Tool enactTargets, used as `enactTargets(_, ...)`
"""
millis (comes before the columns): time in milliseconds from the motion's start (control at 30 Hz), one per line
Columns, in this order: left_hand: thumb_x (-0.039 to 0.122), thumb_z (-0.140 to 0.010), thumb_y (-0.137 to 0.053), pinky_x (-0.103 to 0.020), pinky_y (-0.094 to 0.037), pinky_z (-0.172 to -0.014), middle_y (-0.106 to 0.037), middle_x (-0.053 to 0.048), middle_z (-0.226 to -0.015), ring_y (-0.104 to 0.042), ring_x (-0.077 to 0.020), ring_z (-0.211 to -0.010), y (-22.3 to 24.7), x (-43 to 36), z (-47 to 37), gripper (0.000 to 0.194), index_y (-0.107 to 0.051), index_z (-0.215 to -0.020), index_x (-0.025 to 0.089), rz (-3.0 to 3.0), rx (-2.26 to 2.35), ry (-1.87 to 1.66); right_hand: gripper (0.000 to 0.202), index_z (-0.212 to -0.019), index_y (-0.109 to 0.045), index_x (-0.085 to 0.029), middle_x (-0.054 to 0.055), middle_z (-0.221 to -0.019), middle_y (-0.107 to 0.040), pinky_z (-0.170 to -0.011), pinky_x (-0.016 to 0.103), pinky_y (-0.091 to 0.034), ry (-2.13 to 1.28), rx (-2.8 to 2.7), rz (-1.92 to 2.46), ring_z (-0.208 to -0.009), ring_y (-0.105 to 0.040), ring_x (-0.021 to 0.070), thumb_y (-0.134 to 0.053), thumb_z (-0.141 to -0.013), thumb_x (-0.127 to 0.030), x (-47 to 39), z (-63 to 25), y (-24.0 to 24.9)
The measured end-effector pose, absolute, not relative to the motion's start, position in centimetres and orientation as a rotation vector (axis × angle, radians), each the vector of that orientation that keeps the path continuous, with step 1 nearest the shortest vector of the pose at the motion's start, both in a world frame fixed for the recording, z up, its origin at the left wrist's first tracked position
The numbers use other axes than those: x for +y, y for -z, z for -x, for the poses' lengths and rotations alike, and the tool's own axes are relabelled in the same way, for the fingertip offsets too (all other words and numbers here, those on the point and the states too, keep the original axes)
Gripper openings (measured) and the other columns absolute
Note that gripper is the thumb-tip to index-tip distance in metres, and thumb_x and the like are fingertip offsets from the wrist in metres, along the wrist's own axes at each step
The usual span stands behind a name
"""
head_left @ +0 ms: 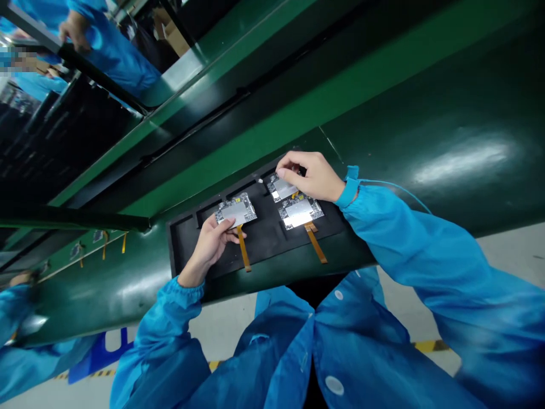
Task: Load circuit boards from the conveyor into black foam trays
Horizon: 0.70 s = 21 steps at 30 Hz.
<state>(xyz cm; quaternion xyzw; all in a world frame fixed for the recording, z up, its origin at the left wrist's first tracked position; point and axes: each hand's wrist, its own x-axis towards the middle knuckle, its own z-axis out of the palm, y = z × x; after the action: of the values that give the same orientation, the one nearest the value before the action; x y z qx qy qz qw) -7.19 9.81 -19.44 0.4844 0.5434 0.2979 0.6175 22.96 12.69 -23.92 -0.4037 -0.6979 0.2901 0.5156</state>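
Observation:
My left hand (216,241) grips a circuit board (237,211) by its lower left part, thumb on top. An orange flex cable (243,250) hangs from this board. My right hand (313,175) is bent over a second circuit board (283,188), thumb and fingers drawn together at its upper edge; whatever is between the fingertips is hidden. Just below lies a third circuit board (300,212) with its own orange flex cable (315,243). These boards are in or over a black tray (264,245) with compartments. A blue wrist strap (351,184) circles my right wrist.
The tray rests on a green workbench (426,170) with a raised green ledge behind. Further left, several small boards with orange cables (104,244) lie along the bench. A co-worker's sleeve (12,309) is at the far left; another person (114,51) stands across the bench.

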Motion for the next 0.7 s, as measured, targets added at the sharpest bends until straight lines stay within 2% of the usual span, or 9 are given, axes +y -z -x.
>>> enactTargets(300, 0.027, -0.082, -0.088, -0.022, -0.066, -0.053, -0.079, -0.009, -0.094, -0.082, -0.0242, -0.075, 20.5, 10.6, 6.9, 0.036, -0.062, -0.106, 0.017, -0.963, 1.176, -0.559, 0.025, -0.082, -0.069, -0.022, 0.003, -0.077, -0.07, -0.07, 0.034, -0.049, -0.623, -1.702, 0.986, -0.073, -0.06, 0.0183, -0.063, -0.098, -0.04, 12.6, -22.6, 24.4)
enactTargets(433, 0.027, -0.08, -0.089, -0.026, -0.068, -0.058, -0.078, -0.009, -0.107, -0.083, -0.0246, -0.08, 20.5, 10.9, 6.4, 0.042, -0.063, -0.112, 0.02, -0.965, 1.138, -0.586, 0.024, -0.083, -0.069, -0.022, 0.003, -0.077, -0.07, -0.071, 0.035, -0.049, -0.598, -1.698, 0.983, -0.073, -0.061, 0.0187, -0.063, -0.098, -0.039, 12.6, -22.7, 24.5)
enactTargets(533, 0.035, -0.082, -0.088, -0.031, -0.07, -0.063, -0.076, -0.01, -0.109, -0.082, -0.0261, -0.083, 20.1, 10.3, 7.4, 0.042, -0.063, -0.113, 0.021, -1.011, 1.133, -0.564, 0.025, -0.084, -0.07, -0.022, 0.003, -0.076, -0.07, -0.07, 0.034, -0.05, -0.589, -1.692, 0.983, -0.074, -0.061, 0.0189, -0.064, -0.098, -0.041, 12.6, -22.8, 24.6)
enactTargets(600, 0.039, -0.084, -0.086, -0.031, -0.068, -0.063, -0.075, -0.008, -0.107, -0.081, -0.0229, -0.078, 20.0, 9.7, 8.3, 0.048, -0.061, -0.121, 0.022, -1.097, 1.169, -0.6, 0.025, -0.084, -0.07, -0.022, 0.003, -0.076, -0.069, -0.07, 0.034, -0.05, -0.586, -1.69, 0.981, -0.073, -0.061, 0.0187, -0.064, -0.098, -0.042, 12.6, -22.7, 24.7)
enactTargets(700, 0.038, -0.083, -0.085, -0.024, -0.059, -0.055, -0.073, -0.006, -0.109, -0.071, -0.0131, -0.065, 20.5, 8.9, 9.3, 0.062, -0.056, -0.136, 0.025, -1.366, 1.284, -0.711, 0.026, -0.084, -0.07, -0.022, 0.003, -0.076, -0.069, -0.069, 0.034, -0.05, -0.579, -1.692, 0.981, -0.073, -0.061, 0.0189, -0.064, -0.099, -0.042, 12.6, -22.7, 24.8)
